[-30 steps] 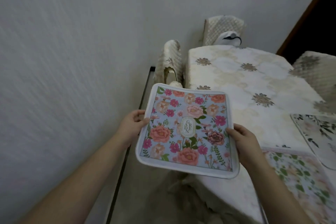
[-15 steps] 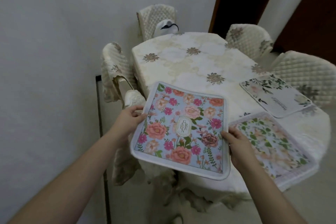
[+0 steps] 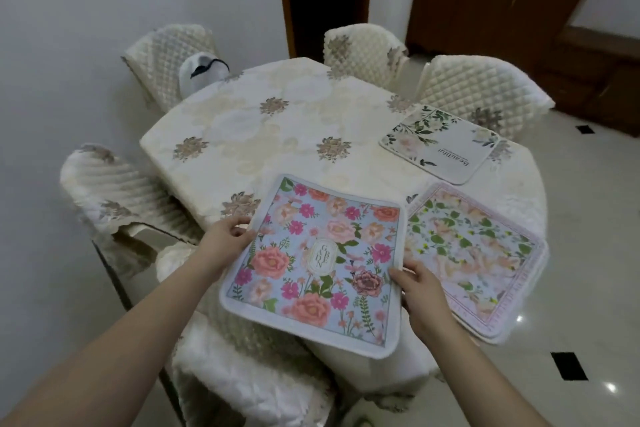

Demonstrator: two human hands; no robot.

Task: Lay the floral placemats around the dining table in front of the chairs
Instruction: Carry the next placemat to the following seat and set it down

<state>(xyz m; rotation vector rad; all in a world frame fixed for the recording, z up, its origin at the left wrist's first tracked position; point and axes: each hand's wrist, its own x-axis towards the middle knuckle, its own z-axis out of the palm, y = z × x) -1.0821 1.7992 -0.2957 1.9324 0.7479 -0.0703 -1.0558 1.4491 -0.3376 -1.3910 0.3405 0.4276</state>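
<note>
- The blue mat (image 3: 317,262) is held over the near edge of the table (image 3: 277,135), its far end above the cloth and its near end hanging out past the rim; I cannot tell whether any of it touches the cloth.
- The left hand (image 3: 225,241) pinches the mat's left edge, fingers curled over the border; the right hand (image 3: 414,291) grips the right edge near the lower corner.
- Two mats already lie on the table: the pink mat (image 3: 474,260) just beside the blue one on the right (its near corner overhangs the rim), and the white mat (image 3: 438,144) further round, in front of a quilted chair (image 3: 481,87).
- Step in hand, as I judge it: placing the third mat, with seats on the left and far side not yet served.
- The nearest unserved seat seems to be the left chair (image 3: 114,184); the near chair (image 3: 249,378) sits right under the mat.
- The next move calls for settling the mat flat, squared to a seat's edge and clear of the pink mat, then letting go with both hands.
- A white bag (image 3: 202,71) stands on the far left chair.
</note>
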